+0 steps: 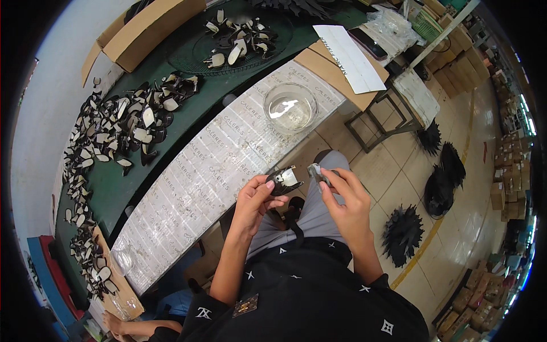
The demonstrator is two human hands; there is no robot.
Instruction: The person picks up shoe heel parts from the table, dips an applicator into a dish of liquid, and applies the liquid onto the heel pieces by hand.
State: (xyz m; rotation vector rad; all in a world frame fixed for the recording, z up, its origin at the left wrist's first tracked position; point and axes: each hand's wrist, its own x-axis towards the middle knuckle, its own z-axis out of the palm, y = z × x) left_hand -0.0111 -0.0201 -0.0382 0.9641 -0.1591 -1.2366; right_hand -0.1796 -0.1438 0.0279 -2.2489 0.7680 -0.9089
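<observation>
My left hand (254, 199) pinches a small black shoe-upper piece with a pale lining (285, 179) by its edge, just in front of the paper-covered bench (216, 165). A few centimetres to the right, my right hand (345, 196) holds a small grey tool or brush (315, 171), its tip pointing toward the piece. Both hands hover above my lap in grey trousers. A clear glass bowl (290, 107) with a little liquid stands on the bench, beyond the hands.
Many more black-and-pale cut pieces (114, 131) lie spread on the dark green table to the left, and some sit in a round mesh tray (239, 40). Cardboard boxes (149, 28) stand at the back. Black fan-shaped stacks (402, 233) lie on the tiled floor to the right.
</observation>
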